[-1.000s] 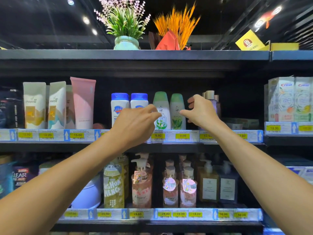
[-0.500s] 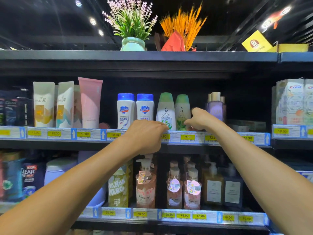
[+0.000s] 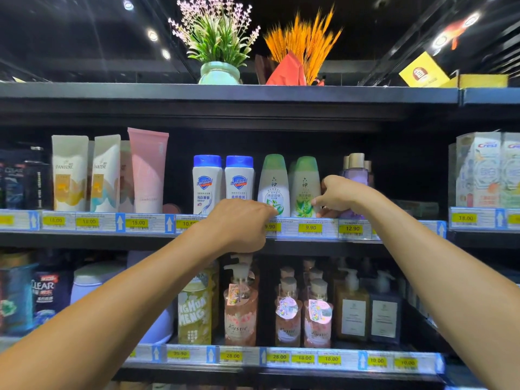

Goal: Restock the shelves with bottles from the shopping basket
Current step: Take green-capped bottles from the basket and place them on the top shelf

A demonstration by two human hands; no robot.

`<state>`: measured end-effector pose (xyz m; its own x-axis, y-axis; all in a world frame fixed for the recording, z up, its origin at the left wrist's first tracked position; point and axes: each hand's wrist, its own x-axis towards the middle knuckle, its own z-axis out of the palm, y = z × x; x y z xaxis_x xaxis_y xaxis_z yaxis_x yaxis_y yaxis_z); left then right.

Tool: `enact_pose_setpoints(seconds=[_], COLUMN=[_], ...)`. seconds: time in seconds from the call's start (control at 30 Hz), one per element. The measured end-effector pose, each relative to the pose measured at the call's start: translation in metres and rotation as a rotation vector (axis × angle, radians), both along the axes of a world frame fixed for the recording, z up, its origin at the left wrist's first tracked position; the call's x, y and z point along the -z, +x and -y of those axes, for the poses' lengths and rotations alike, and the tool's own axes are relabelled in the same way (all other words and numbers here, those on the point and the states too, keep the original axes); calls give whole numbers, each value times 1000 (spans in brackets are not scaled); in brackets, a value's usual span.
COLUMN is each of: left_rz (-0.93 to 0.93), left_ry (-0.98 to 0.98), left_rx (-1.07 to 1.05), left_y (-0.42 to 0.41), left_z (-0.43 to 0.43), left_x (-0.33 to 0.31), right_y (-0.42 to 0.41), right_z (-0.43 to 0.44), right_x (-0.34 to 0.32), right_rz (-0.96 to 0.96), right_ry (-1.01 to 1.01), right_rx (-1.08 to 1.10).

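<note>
Two white bottles with green caps stand side by side on the middle shelf (image 3: 394, 243). My right hand (image 3: 339, 197) is at the lower right of the right green-capped bottle (image 3: 305, 184): the thumb lies on its front and the fingers curl round its side. My left hand (image 3: 242, 225) hangs in front of the price strip with its back to me and its fingers curled. Its fingertips reach the bottom left corner of the left green-capped bottle (image 3: 274, 181); whether they pinch it is hidden. The shopping basket is out of view.
Two blue-capped Safeguard bottles (image 3: 222, 184) stand just left of the green ones, and purple bottles (image 3: 355, 170) just right, behind my right hand. Tubes (image 3: 147, 170) fill the left. Pump bottles (image 3: 240, 305) line the shelf below. Potted plants (image 3: 219, 71) sit on top.
Both hands have come down from the height of the bottles' middles to their bases. My right hand has closed in on the right green-capped bottle.
</note>
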<state>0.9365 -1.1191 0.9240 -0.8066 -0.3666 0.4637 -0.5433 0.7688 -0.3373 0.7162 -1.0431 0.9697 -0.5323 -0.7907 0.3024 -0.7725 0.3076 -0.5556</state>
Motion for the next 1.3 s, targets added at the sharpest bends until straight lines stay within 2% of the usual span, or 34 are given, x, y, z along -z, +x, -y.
enact_pose_setpoints(seconds=[0.37,0.57,0.8,1.1,1.3], left_rz=[59,99,97,85,81], left_ry=[95,84,65,316,346], left_rx=[-82,-106,-94,-88,-101], left_y=[-6,-12,-15,-17,-21], left_z=[-9,-8,-7,-16,-23], left_x=[-9,-13,-13,-18,-21], right_y=[0,5,3,4,7], right_z=[4,6,6,5,2], right_x=[6,11,9,9,6], right_rz=[-105,-182,-112,-113,-175], right_ry=[-9,10,20,23,55], right_rx=[23,39,29,24,33])
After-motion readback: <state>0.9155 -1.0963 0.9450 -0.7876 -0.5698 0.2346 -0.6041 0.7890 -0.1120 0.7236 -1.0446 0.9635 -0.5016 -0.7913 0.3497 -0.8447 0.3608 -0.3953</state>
